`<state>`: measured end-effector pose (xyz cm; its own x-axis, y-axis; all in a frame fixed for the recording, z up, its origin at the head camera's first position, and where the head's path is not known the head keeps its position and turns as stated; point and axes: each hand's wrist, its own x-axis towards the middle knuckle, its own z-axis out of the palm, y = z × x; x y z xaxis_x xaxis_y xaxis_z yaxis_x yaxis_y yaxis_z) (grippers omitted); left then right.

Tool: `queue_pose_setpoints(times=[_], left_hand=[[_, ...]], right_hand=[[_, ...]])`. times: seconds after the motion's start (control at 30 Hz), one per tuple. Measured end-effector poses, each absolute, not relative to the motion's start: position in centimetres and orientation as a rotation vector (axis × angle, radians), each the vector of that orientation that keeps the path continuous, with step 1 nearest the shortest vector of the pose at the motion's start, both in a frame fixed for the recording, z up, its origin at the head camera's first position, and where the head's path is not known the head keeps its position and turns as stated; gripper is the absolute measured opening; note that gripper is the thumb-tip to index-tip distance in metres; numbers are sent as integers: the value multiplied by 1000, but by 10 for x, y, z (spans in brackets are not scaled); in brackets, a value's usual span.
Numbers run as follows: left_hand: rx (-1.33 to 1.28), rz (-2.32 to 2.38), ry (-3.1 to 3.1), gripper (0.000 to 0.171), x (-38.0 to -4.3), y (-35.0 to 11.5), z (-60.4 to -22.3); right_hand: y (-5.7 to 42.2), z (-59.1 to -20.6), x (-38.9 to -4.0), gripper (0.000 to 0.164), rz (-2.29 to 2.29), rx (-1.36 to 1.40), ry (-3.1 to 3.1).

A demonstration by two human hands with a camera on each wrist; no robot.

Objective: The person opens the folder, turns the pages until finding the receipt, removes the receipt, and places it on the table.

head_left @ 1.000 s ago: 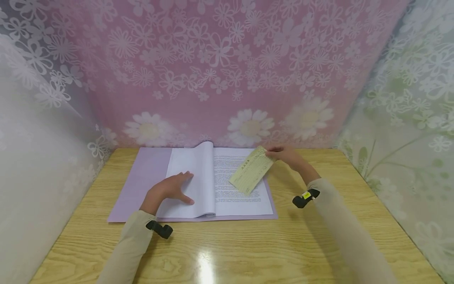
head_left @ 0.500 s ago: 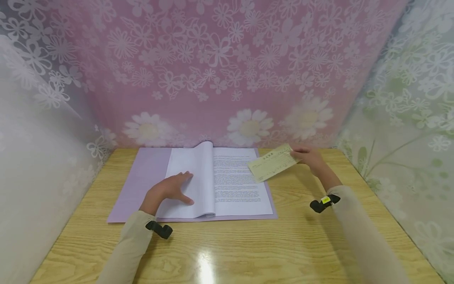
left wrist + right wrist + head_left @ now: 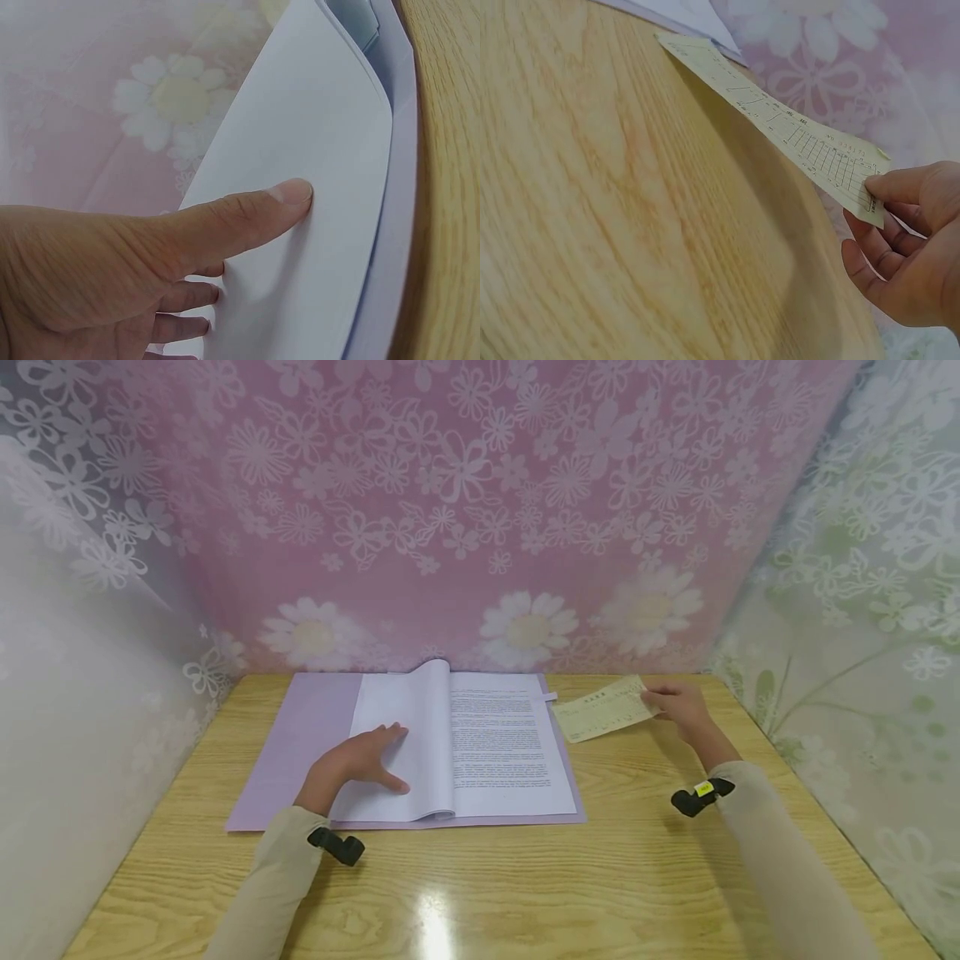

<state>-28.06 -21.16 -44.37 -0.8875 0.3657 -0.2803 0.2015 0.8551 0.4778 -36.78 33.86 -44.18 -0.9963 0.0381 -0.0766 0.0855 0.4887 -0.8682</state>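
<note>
A purple folder (image 3: 300, 735) lies spread on the table with white printed pages (image 3: 498, 752) inside, the left-hand sheets bowed up along the middle. My left hand (image 3: 363, 756) rests on those turned sheets (image 3: 300, 105), fingers and thumb spread apart. To the right of the folder, my right hand (image 3: 681, 706) pinches one end of a pale yellow printed slip (image 3: 603, 710) between thumb and fingers. In the right wrist view the slip (image 3: 780, 124) is raised over the wood and casts a shadow. A small pale tab (image 3: 545, 697) sticks out at the right page's edge.
The wooden table (image 3: 480, 893) runs beneath everything. A pink flowered cloth (image 3: 465, 527) stands right behind the folder, with pale flowered cloth walls (image 3: 862, 635) on both sides. Black wrist cameras (image 3: 701, 797) are strapped over the sleeves.
My right hand has carried the yellow slip rightward off the printed page and out past the folder, turning it flatter. The pale tab has come into view. My left hand stays in place.
</note>
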Motion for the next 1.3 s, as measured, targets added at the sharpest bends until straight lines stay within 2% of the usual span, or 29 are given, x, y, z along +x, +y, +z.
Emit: queue_pose_setpoints(times=[0.37, 0.9, 1.3], left_hand=[[430, 627, 2670, 111, -281, -212, -444], [430, 596, 2677, 111, -281, -211, -444], [425, 615, 2673, 111, -280, -212, -443]], right_hand=[[348, -450, -362, 55, -1480, 188, 2729], [353, -463, -360, 41, -1233, 266, 2960], [354, -466, -357, 39, -1108, 232, 2976]])
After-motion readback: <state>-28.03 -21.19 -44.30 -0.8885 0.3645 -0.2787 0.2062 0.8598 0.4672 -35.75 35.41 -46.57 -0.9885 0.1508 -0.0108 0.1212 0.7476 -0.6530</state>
